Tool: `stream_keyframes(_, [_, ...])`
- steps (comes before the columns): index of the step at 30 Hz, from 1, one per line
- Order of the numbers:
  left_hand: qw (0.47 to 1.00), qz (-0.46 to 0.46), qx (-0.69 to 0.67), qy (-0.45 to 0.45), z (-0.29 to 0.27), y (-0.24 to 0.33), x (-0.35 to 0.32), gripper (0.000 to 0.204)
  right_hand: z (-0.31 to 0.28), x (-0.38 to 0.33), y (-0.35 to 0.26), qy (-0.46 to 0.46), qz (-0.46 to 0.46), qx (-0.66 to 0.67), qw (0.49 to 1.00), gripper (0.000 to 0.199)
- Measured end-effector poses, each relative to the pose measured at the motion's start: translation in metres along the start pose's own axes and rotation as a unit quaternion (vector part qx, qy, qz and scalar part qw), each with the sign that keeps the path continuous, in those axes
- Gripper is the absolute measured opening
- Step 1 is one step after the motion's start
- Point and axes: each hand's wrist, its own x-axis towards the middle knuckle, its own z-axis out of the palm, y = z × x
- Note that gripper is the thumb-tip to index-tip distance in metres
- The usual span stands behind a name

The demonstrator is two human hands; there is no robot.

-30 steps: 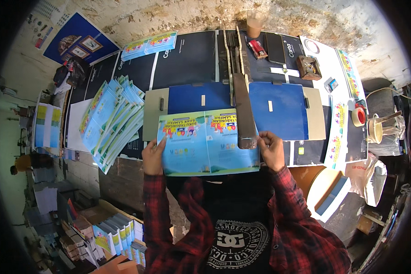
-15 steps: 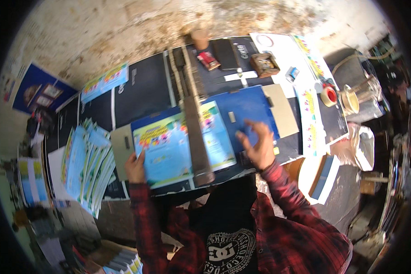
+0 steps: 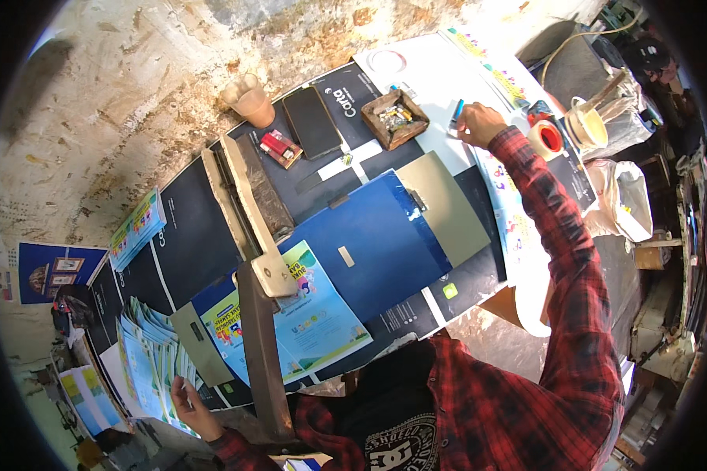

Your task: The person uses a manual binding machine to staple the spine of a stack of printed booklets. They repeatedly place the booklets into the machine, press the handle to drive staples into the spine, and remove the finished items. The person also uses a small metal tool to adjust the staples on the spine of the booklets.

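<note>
On the white sheet at the far right, my right hand (image 3: 481, 124) has its fingers closed round a small blue-and-white box (image 3: 456, 111). My left hand (image 3: 195, 410) is at the lower left, its fingers apart and nothing in it, beside a fanned pile of blue-green printed sheets (image 3: 145, 365). Between the hands, a blue printed cover sheet (image 3: 314, 314) lies on a blue board (image 3: 361, 243). Across the cover sheet stretches a long brown bar (image 3: 261, 353); a cream metal arm (image 3: 239, 208) meets its far end, rather like a long-arm stapler.
Toward the wall stand a plastic cup (image 3: 251, 98), a black phone (image 3: 313, 122), a red pack (image 3: 280, 147) and a wooden tray of cigarette butts (image 3: 395, 118). Tape rolls (image 3: 547, 140) and a cream mug (image 3: 585, 127) sit at the right edge. A smaller printed stack (image 3: 137, 229) lies far left.
My right hand has gone from above the blue board to the small box at the far right. My left hand has left the cover sheet for the lower left. The view has turned.
</note>
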Motion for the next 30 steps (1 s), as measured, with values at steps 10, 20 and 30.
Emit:
stream_keyframes(10, [0.976, 0.203, -0.048, -0.060, 0.031, 0.169, 0.095, 0.033, 0.002, -0.012, -0.036, 0.018, 0.079, -0.091, 0.993, 0.019])
stream_keyframes(20, [0.933, 0.309, -0.064, -0.171, 0.049, 0.211, 0.039, 0.031, -0.004, -0.024, -0.030, 0.048, 0.117, -0.007, 0.992, 0.030])
stream_keyframes(30, [0.964, 0.246, 0.019, -0.104, -0.018, 0.162, 0.025, 0.027, 0.000, 0.021, 0.042, 0.102, 0.026, -0.142, 0.984, 0.063])
